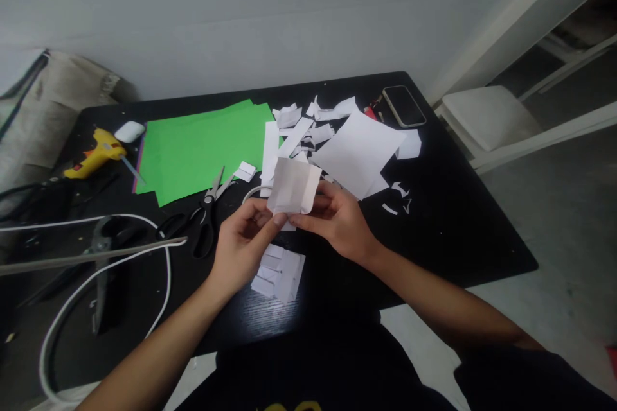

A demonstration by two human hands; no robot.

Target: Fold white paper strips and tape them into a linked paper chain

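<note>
Between both hands, above the table, a small creased piece of white paper (295, 183) is held up. My left hand (243, 237) pinches its lower left edge, thumb in front. At the lower right edge, my right hand (340, 218) grips the same paper between thumb and fingers. Just below the hands lies a cluster of small folded white papers (279, 275) on the black table. Black-handled scissors (207, 209) rest with blades apart to the left of my left hand. Behind the held paper are cut white scraps (308, 131) and a larger white sheet (359, 148).
Green sheets (207, 144) lie at the back left, beside a yellow glue gun (99, 153) and a white rounded case (129, 131). A phone (405, 106) rests at the far right corner. A white cable (166, 289) loops across the left side. A white stool (489, 117) stands right of the table.
</note>
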